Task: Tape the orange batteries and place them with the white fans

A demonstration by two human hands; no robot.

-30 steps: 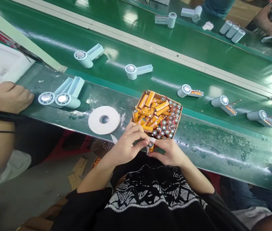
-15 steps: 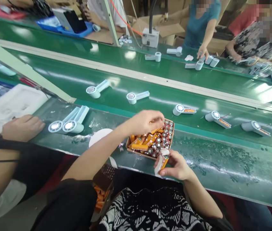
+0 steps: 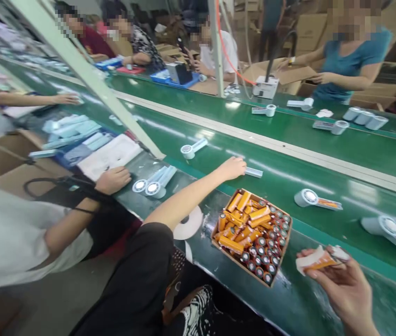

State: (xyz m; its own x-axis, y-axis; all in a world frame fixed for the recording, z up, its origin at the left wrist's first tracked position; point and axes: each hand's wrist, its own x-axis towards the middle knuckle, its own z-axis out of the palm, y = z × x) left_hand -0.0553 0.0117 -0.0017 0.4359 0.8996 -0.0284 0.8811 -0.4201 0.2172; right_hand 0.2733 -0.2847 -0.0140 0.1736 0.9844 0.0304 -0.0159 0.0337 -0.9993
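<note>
My left hand (image 3: 232,168) reaches out over the green belt and closes on a pale blue fan part (image 3: 253,172), most of which it hides. My right hand (image 3: 341,284) is low at the right, its fingers pinched on an orange battery (image 3: 320,262) with a white strip of tape stuck to it. Between the two hands stands a cardboard box (image 3: 218,246) full of orange batteries.
A white tape roll (image 3: 191,225) lies left of the box. Several fan parts (image 3: 309,198) lie along the conveyor (image 3: 281,184). A co-worker's hand (image 3: 114,179) rests at my left beside two fan parts (image 3: 152,185). Other people work across the far belt.
My view has swung up and left. My left hand left the battery and the box and stretched onto the belt to a fan part. My right hand moved right with the taped battery.
</note>
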